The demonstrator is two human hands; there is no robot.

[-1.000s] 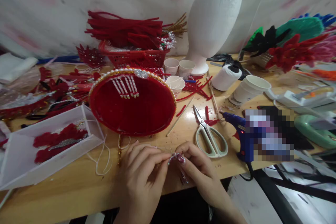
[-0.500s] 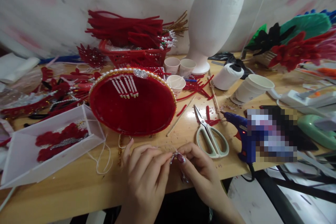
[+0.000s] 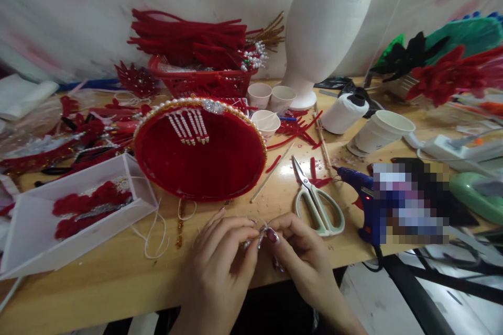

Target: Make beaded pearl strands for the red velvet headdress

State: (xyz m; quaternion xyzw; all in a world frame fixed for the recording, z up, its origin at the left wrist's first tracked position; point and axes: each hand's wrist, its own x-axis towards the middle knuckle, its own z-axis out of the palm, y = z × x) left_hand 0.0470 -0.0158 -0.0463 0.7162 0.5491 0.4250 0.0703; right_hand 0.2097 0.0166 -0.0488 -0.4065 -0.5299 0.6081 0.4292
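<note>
Close together over the table's front part, my left hand (image 3: pixel 223 259) and my right hand (image 3: pixel 302 259) meet at the fingertips. Both are closed in a pinch on a small beaded strand (image 3: pixel 247 244), pale and shiny, with fine thread ends; most of it is hidden by my fingers. Just beyond my hands stands a round red velvet piece (image 3: pixel 200 162) edged with pearls and gold trim, with short white bead strings on its upper part. A gold bead chain (image 3: pixel 179 233) hangs onto the table left of my left hand. Scissors (image 3: pixel 319 209) lie partly open beside my right hand.
A white tray (image 3: pixel 29 246) with red pieces stands at left. A blue glue gun (image 3: pixel 363 193) with its light on lies right. Paper cups (image 3: pixel 266 124), a thread spool (image 3: pixel 346 113), a foam head (image 3: pixel 328 26) and a red basket (image 3: pixel 208 84) stand behind.
My left fingers have shifted slightly right and curled, and beads now show beneath them. The gold chain left of them is more exposed. My right hand keeps its pinch.
</note>
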